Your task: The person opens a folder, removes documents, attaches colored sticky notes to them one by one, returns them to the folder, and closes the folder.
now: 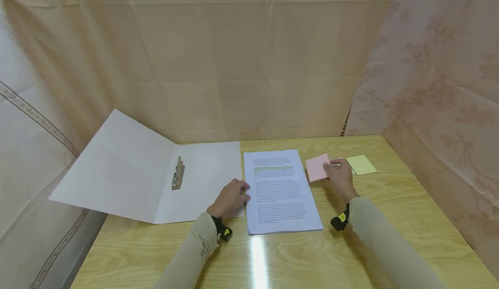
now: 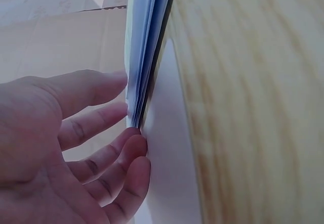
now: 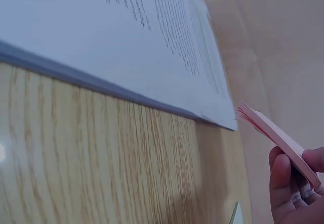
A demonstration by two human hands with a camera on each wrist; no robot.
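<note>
My right hand (image 1: 339, 174) pinches a pink sticky note pad (image 1: 317, 167) by its right side, thumb on one face and fingers on the other. In the right wrist view the pad (image 3: 273, 135) is held up off the wood, its sheets fanning slightly at the far end. A stack of printed papers (image 1: 278, 198), one line highlighted yellow-green, lies between the hands. At its left edge my left hand (image 1: 231, 198) rests with loosely bent fingers, fingertips right against the sheet edges (image 2: 144, 57). A yellow sticky note pad (image 1: 361, 164) lies right of my right hand.
An open white folder (image 1: 210, 167) lies on the left with its cover (image 1: 121, 167) tilted up, and a metal clip (image 1: 178, 174) sits near its fold. The wooden table (image 1: 296, 263) ends at a beige curtain (image 1: 249, 63) behind and a floral cloth (image 1: 448, 107) on the right.
</note>
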